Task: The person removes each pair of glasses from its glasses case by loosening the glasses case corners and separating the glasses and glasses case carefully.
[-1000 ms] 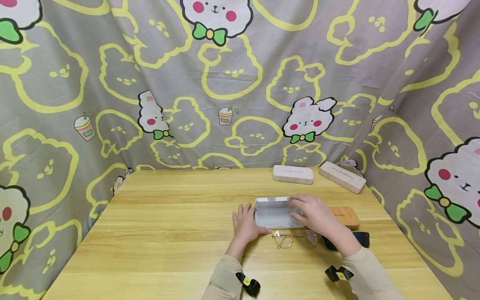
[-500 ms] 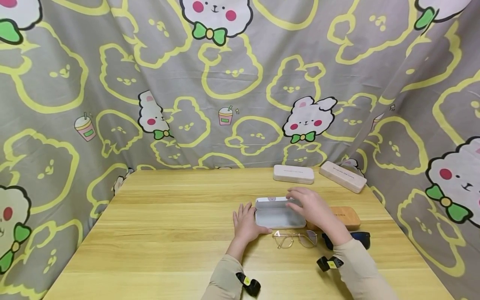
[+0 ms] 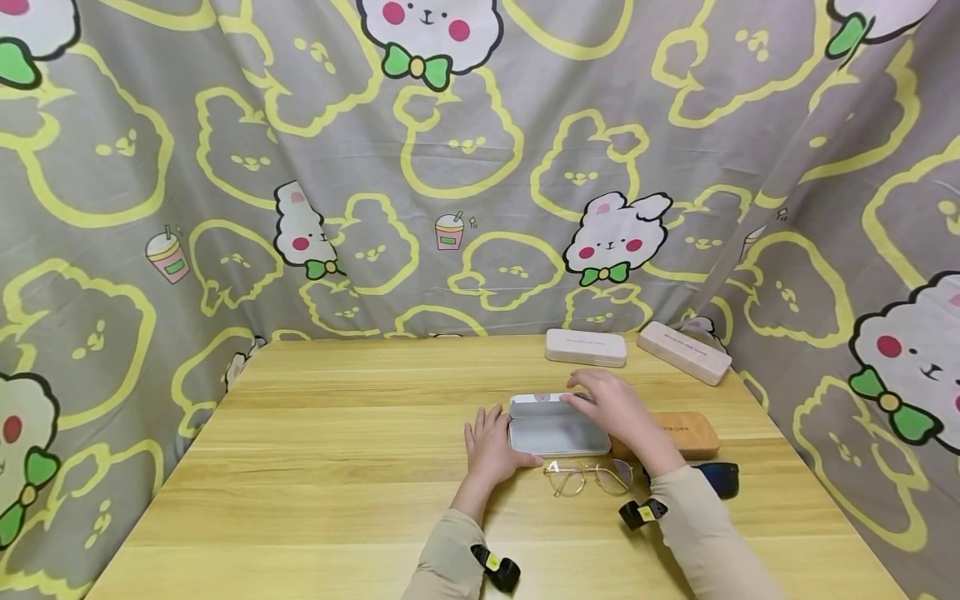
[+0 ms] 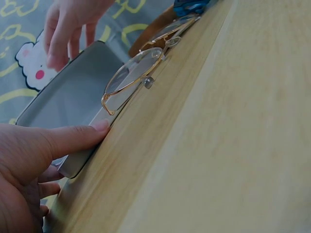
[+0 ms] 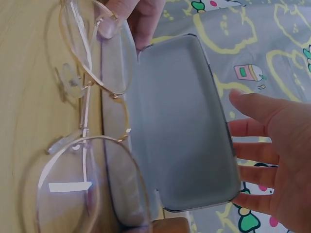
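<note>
Right of frame centre, the splayed left hand (image 3: 491,447) braced the open case (image 3: 558,437) while the loose-fingered right hand (image 3: 617,410) lay at its lid (image 3: 537,407), apparently lid-handling that next called for gentle pressure.

Hinged hard eyeglass case (image 3: 558,436), open, at the lower right of centre in the head view, its long sides running left to right. The shallow round-cornered base lies flat, showing a smooth grey interior; the lid (image 5: 182,121) stands raised along the far side, its pale outer edge bearing pinkish patches. In the left wrist view the case slants across the upper left; in the right wrist view the lid's grey inside occupies the centre.
</note>
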Demonstrator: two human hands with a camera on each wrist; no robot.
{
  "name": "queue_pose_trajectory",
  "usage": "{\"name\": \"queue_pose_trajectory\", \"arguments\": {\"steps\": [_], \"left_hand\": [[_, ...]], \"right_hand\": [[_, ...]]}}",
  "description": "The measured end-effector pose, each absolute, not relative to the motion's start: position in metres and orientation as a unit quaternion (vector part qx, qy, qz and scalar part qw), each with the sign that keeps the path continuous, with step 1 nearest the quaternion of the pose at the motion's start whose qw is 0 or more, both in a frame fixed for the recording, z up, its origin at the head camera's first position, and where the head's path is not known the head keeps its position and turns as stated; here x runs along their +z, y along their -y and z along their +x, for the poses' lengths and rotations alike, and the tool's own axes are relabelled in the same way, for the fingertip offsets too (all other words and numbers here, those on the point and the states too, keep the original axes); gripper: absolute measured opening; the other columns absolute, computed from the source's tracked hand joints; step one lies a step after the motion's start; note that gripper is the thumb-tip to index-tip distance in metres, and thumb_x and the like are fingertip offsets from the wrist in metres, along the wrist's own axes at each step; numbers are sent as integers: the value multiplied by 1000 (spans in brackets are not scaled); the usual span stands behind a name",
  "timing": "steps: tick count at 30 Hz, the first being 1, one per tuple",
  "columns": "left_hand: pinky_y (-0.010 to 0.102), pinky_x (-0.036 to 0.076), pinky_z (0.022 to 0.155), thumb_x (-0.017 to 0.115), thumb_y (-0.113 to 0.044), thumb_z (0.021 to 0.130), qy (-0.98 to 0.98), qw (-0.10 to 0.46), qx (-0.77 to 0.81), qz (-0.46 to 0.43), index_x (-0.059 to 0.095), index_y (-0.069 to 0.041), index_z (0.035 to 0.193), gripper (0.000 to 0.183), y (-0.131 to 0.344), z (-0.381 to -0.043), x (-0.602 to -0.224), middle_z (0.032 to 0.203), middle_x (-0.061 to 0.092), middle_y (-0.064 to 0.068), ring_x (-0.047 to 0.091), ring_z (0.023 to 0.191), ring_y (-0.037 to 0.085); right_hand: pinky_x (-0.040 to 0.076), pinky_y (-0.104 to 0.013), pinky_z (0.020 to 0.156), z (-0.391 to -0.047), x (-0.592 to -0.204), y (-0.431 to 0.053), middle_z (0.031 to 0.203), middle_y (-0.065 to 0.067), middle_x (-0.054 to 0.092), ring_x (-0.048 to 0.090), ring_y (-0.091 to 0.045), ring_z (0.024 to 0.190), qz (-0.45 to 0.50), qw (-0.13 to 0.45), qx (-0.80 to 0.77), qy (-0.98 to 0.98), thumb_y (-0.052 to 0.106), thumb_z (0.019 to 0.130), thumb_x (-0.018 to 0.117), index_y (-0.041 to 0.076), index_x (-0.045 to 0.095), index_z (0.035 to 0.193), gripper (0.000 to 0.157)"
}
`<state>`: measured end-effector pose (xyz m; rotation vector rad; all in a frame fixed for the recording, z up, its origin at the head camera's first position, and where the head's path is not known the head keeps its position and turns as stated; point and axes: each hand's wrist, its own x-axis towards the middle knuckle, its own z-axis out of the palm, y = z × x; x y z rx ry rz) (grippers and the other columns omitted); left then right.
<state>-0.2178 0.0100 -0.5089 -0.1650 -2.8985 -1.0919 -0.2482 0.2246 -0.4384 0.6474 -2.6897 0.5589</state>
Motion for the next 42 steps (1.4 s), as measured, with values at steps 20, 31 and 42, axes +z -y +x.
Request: {"name": "queue_pose_trajectory", "arguments": {"steps": [20,31,42], "left_hand": [[66,7,118,92,-40,59,933,16,-356,-52,54,-5,136,92,-10,-217,-510,151,42,16,22,147,44],[66,7,118,91,-41,59,934,19,-354,-52,55,-4,134,91,-9,-218,-508,151,42,16,22,147,43],[66,7,118,92,-40,58,931,21,-360,-55,56,-4,133,91,-9,-218,-508,151,42,16,22,147,44]], "right_hand": [[54,-49,90,-264,-455,-223,114,-12,70,67,-31,104,191,113,235,946,43,91,65,7,69,111,42],[42,-58,106,-269,-455,-228,139,-20,56,52,-40,128,195,28,262,945,48,95,57,4,54,138,61],[35,-60,111,-276,-454,-235,144,-24,49,45,-45,133,231,-46,278,931,46,98,51,0,47,142,64]]}}
